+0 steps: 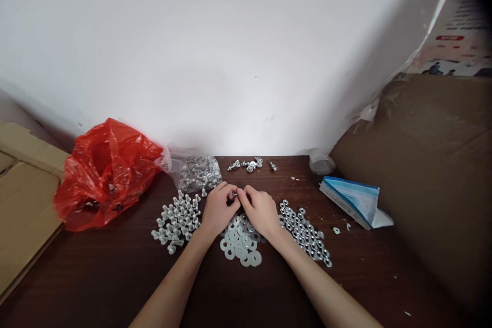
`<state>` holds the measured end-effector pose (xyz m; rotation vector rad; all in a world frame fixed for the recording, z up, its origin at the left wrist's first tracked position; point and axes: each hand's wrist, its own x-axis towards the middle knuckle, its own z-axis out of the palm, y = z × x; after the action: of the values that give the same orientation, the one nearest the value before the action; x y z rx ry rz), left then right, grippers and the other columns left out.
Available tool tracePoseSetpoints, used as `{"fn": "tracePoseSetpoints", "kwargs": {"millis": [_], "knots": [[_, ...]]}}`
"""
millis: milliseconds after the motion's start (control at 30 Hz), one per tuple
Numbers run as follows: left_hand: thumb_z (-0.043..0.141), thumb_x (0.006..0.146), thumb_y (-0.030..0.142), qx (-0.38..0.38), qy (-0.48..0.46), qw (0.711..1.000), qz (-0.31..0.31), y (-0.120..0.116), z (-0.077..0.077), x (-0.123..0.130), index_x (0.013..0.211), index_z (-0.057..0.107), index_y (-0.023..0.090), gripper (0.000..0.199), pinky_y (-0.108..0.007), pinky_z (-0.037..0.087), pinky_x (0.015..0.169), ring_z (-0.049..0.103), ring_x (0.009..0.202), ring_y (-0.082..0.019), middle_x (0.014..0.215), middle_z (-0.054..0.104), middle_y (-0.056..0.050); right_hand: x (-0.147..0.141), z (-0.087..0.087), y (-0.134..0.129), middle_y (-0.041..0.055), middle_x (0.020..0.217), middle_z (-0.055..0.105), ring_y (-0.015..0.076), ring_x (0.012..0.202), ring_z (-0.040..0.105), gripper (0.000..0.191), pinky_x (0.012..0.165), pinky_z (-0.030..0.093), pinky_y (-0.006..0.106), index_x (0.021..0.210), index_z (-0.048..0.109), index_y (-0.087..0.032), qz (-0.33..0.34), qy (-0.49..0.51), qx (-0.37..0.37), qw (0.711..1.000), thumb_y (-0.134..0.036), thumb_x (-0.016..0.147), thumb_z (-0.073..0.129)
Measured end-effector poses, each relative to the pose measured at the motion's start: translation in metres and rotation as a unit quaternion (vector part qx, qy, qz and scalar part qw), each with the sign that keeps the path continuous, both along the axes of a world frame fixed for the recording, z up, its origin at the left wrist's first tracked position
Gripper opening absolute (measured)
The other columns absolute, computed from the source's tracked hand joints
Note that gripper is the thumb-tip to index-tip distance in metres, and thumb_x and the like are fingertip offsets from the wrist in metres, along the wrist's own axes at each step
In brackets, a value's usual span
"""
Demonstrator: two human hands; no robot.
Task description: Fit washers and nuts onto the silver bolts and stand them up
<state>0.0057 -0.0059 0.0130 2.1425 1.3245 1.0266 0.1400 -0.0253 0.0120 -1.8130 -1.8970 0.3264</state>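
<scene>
While our left hand [218, 207] pinches a metal part [235, 193] beyond the washers [240, 251], our right [263, 211] meets it, grasp unclear. We judge it light, rigid, perhaps slippery; best held by its sides.

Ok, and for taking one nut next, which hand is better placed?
Probably the right hand: it lies beside the nuts. The left hand is nearer the bolts, with the right one between it and the nuts. Both meet at a small part, though.
</scene>
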Motion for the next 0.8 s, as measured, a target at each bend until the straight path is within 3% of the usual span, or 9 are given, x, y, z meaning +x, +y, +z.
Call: {"fn": "tracePoseSetpoints", "kwargs": {"millis": [800], "knots": [[0.052, 0.078, 0.014, 0.009, 0.004, 1.000, -0.016, 0.0020, -0.0042, -0.0009, 0.080, 0.064, 0.017, 0.012, -0.023, 0.035, 0.058, 0.042, 0.060, -0.010, 0.066, 0.043, 0.003, 0.0037, 0.0036, -0.0012, 0.0005, 0.062, 0.060, 0.0149, 0.061, 0.056, 0.037, 0.054, 0.022, 0.024, 0.072, 0.056, -0.020, 0.020, 0.008, -0.008, 1.000, -0.041, 0.096, 0.037]]}}
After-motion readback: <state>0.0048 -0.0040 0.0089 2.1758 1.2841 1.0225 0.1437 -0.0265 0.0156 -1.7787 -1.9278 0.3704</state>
